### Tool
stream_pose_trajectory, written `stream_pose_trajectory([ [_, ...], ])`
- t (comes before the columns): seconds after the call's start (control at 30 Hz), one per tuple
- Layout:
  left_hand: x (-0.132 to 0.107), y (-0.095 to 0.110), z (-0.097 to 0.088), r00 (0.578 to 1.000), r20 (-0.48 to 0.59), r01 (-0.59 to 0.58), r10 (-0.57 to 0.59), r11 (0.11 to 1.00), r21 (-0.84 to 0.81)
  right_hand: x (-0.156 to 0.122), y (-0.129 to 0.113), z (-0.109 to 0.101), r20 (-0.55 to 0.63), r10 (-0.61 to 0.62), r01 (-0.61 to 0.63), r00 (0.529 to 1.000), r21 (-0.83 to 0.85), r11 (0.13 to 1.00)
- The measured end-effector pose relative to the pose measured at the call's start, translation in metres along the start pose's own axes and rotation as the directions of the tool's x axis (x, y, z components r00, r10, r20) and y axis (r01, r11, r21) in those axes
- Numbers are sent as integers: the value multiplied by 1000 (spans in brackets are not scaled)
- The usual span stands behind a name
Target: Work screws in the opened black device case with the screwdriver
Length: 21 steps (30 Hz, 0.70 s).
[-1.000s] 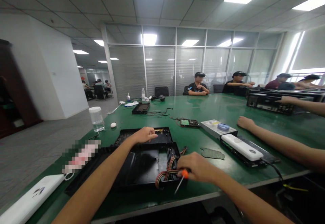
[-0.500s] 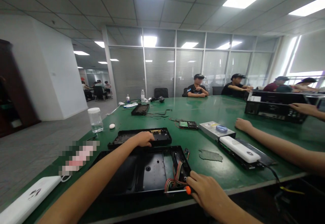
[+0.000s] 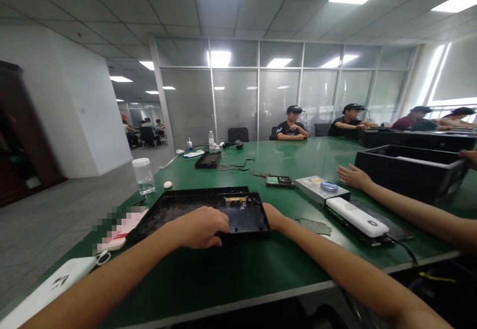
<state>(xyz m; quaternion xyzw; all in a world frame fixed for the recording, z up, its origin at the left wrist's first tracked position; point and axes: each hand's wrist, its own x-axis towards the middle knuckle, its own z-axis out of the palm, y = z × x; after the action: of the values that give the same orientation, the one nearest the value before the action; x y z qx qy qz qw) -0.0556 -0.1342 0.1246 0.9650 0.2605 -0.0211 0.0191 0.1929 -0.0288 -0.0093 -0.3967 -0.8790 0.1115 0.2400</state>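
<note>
Seen from the head camera, a person works with both hands at a shallow black case (image 3: 244, 218), which sits open side up in the middle foreground of a green surface (image 3: 231, 282). The left hand (image 3: 203, 227) bends over the near edge of the case, fingers curled at the rim; whether they grip it cannot be told. The right hand (image 3: 275, 216) is at the right end of the case, its fingers hidden behind the corner, so their hold cannot be told either. A gold-coloured strip (image 3: 235, 200) shows along the far inner wall of the case.

To the left stand a clear jar (image 3: 143, 177) with a white lid and, beside it, a small white round object (image 3: 167, 184). Beyond the case lies a smaller black tray (image 3: 208, 159). To the right are a torn-edged grey sheet (image 3: 313, 225), a metal box (image 3: 316, 188) topped by a blue disc (image 3: 329, 186), and a long white device (image 3: 357, 217). Farther right, a co-worker's hand (image 3: 356, 176) is near a large black box (image 3: 398, 176).
</note>
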Motion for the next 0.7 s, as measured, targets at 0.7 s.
stream_pose_trajectory([
  [0.7, 59, -57, 64, 997, 58, 65, -49, 945, -321, -11, 53, -15, -162, 193, -168, 968, 157, 973],
])
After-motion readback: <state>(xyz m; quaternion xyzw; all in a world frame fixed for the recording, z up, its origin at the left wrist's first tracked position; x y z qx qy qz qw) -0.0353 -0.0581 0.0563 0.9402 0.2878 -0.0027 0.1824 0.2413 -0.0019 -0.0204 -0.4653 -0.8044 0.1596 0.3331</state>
